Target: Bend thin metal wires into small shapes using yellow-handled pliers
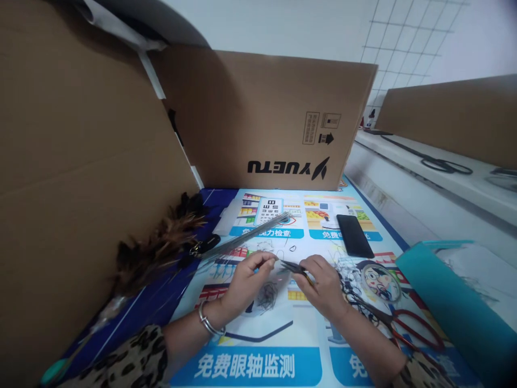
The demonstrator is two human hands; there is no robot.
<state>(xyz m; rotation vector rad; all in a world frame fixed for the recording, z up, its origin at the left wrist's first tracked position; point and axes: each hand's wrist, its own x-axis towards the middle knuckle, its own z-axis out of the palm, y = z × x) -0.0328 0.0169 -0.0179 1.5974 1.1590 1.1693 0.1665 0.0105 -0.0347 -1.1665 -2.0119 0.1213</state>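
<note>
My right hand is closed around a pair of pliers with dark jaws and a bit of yellow on the handle. The jaws point left, close to the fingertips of my left hand. Those fingers are pinched together; what they hold is too small to make out, though thin strands show near the tips. Below, between the hands, lies a tangle of thin wire. A bundle of straight, thin grey wires stretches diagonally beyond my left hand.
Brown feathers lie along the left cardboard wall. To the right are a black phone, a round clear dish, red-handled scissors amid dark scraps, and a teal box. An upright carton closes off the back.
</note>
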